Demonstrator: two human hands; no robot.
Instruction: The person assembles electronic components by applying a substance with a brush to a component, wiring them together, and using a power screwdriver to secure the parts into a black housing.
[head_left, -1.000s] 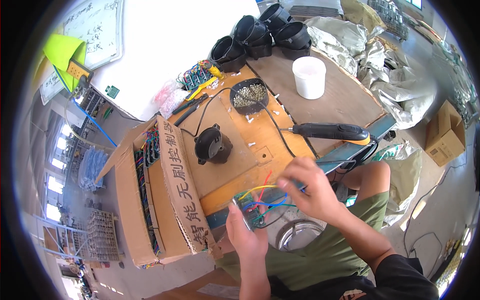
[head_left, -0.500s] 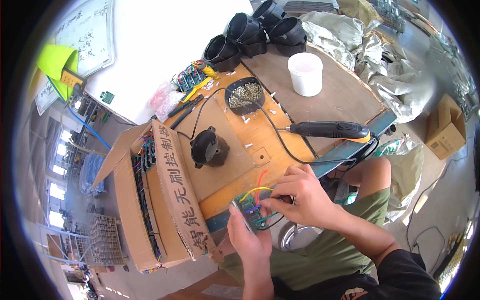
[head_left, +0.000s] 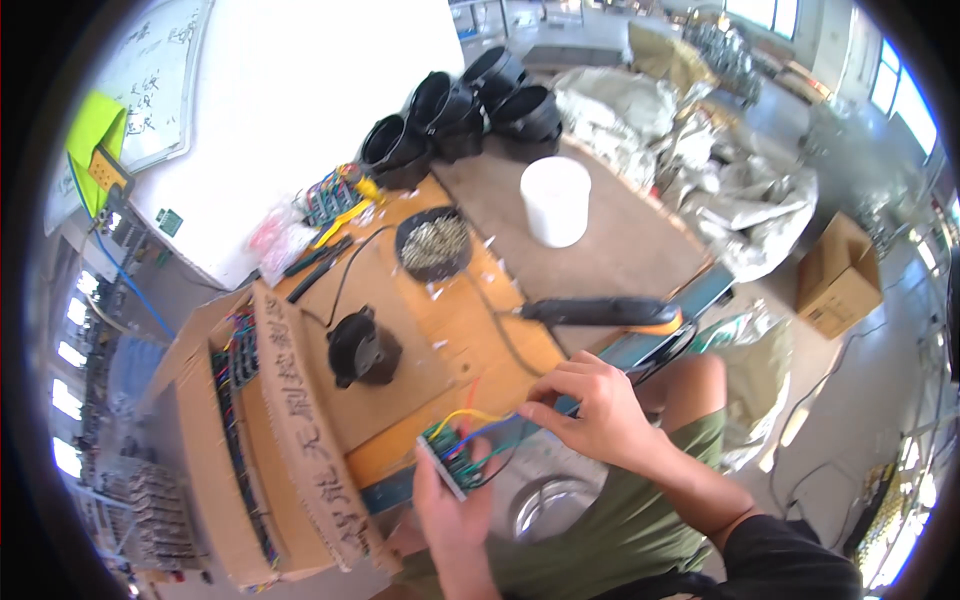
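A green circuit board (head_left: pixel 452 462) with a pale metal edge sits in my left hand (head_left: pixel 455 515), whose fingers wrap round its sides. Yellow, red, blue, green and black wires come off the board. To its right, my right hand (head_left: pixel 592 408) is closed in a pinch at the end of the blue wire (head_left: pixel 490 428), which runs taut from the board. A yellow wire (head_left: pixel 465 412) arches up near those fingertips, and a red one stands up, blurred. Both hands are above my lap at the table's near edge.
A cardboard box (head_left: pixel 310 430) holding wired boards stands left. On the table are a black plastic housing (head_left: pixel 375 352), a bowl of small pale pieces (head_left: pixel 435 245), a white bucket (head_left: pixel 556 203), several black housings (head_left: pixel 440 115) and a corded electric screwdriver (head_left: pixel 600 311). A metal bowl (head_left: pixel 550 505) is below.
My right hand has drawn away from the board, stretching the blue wire out straight. My left hand still holds the board. The whole view has shifted, so the table things appear farther left.
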